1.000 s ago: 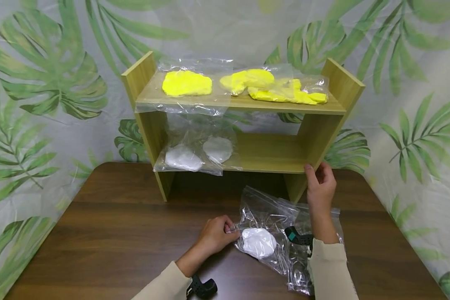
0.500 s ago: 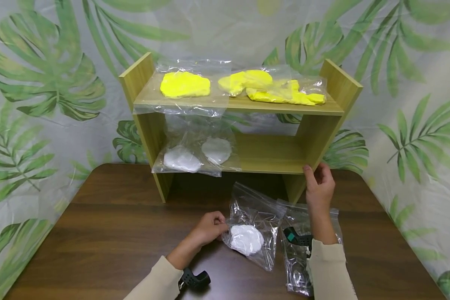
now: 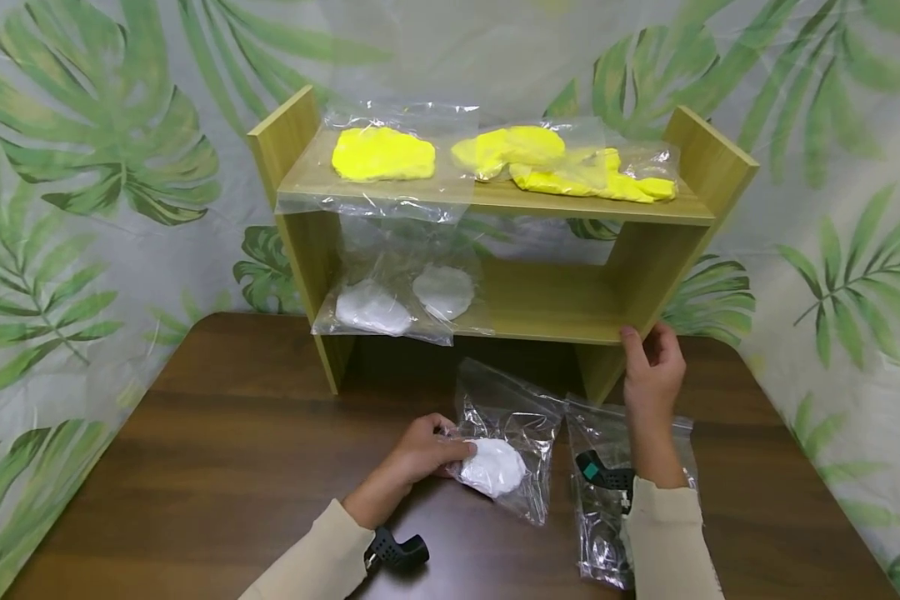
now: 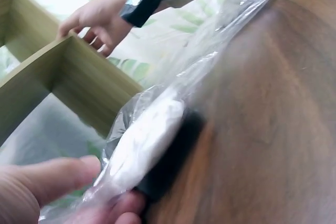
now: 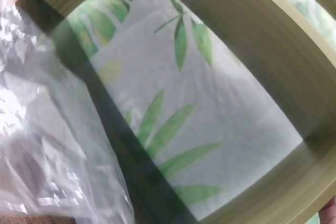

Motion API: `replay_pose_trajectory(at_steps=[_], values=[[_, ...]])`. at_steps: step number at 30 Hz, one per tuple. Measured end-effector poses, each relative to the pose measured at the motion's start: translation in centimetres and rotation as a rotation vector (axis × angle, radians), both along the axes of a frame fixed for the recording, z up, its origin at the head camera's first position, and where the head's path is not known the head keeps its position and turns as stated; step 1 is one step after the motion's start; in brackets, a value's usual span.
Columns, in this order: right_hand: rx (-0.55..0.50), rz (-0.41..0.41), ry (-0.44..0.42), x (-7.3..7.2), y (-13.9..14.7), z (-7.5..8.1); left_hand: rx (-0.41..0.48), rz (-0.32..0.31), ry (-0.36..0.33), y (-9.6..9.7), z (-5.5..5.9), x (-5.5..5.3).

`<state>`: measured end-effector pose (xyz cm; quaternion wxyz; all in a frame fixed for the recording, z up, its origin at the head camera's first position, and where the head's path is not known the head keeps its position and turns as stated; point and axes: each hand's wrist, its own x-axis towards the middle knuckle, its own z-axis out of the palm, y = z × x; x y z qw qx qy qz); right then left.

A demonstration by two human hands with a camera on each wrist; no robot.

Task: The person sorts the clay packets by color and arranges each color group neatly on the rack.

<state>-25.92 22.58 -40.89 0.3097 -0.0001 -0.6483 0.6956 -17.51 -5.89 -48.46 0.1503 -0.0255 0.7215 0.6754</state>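
Observation:
My left hand (image 3: 422, 457) pinches the left edge of a clear zip bag (image 3: 513, 414) with a white, clay-like lump (image 3: 495, 469) inside, its thumb over the lump's edge. In the left wrist view the bag appears tilted, the white lump (image 4: 147, 142) close to the thumb (image 4: 58, 179). My right hand (image 3: 654, 379) grips the right side panel of a wooden two-tier shelf (image 3: 555, 304), thumb at the front edge by the lower board. Under my right forearm lies another clear zip bag (image 3: 596, 533), partly covered; its contents are unclear.
On the shelf's upper board lie bags with yellow lumps (image 3: 382, 154), some overlapping at the right (image 3: 600, 173). Bags with white lumps (image 3: 373, 308) sit on the lower board's left part and overhang its front edge. The brown table (image 3: 195, 467) carries everything.
My left hand has drawn the bag with the white lump leftward, off the other bag, and its thumb has moved onto the lump's edge. My right hand stays on the shelf.

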Motion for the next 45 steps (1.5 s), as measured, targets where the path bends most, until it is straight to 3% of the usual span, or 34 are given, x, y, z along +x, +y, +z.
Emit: replay_pose_trajectory(at_steps=[5, 10, 18, 25, 28, 36, 45], values=[[0.016, -0.011, 0.006, 1.0, -0.5, 1.5, 0.003, 0.004, 0.031, 0.4, 0.2, 0.0], [0.031, -0.009, -0.021, 1.1, -0.5, 1.5, -0.005, 0.0, 0.055, 0.4, 0.1, 0.0], [0.041, -0.012, -0.005, 1.3, -0.8, 1.6, -0.026, -0.103, 0.082, 0.0, 0.6, 0.1], [0.037, 0.003, -0.006, 1.3, -0.8, 1.5, 0.103, -0.186, 0.023, -0.4, 1.0, 0.3], [0.041, 0.004, -0.012, 1.4, -0.8, 1.6, 0.176, -0.223, 0.006, -0.6, 1.8, 0.4], [0.048, 0.01, -0.019, 1.5, -0.8, 1.7, 0.236, -0.286, 0.031, -0.9, 4.8, 1.1], [0.036, 0.006, -0.004, 1.4, -0.9, 1.7, 0.244, -0.306, 0.067, -0.5, 7.6, 2.8]])
